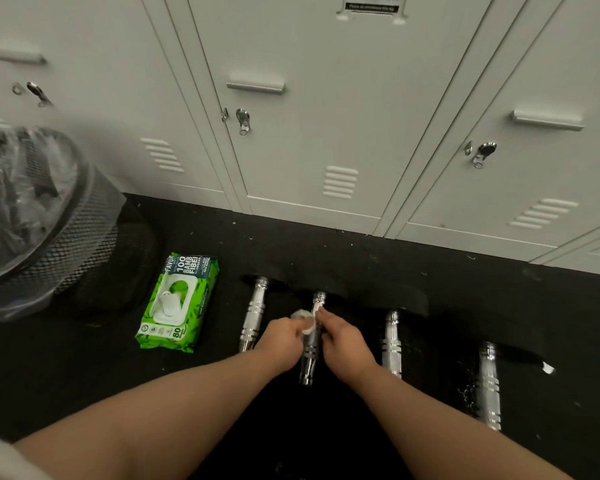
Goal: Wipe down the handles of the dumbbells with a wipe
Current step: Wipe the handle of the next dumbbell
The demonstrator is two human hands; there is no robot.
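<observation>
The left hand (282,336) pinches a crumpled white wipe (305,322) against the chrome handle (310,344) of the second dumbbell from the left, while the right hand (343,341) curls round that handle from the other side. Three more dumbbells lie alongside on the black floor (326,244). A green wipes pack (179,303) lies to the left, near a mesh bin (39,216), before grey lockers (326,116).

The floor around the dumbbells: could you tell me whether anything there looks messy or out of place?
Yes. Pale specks and crumbs litter the black floor, thickest beside the rightmost dumbbell handle. The wipes pack lies with its lid flap open and a wipe poking out.
</observation>
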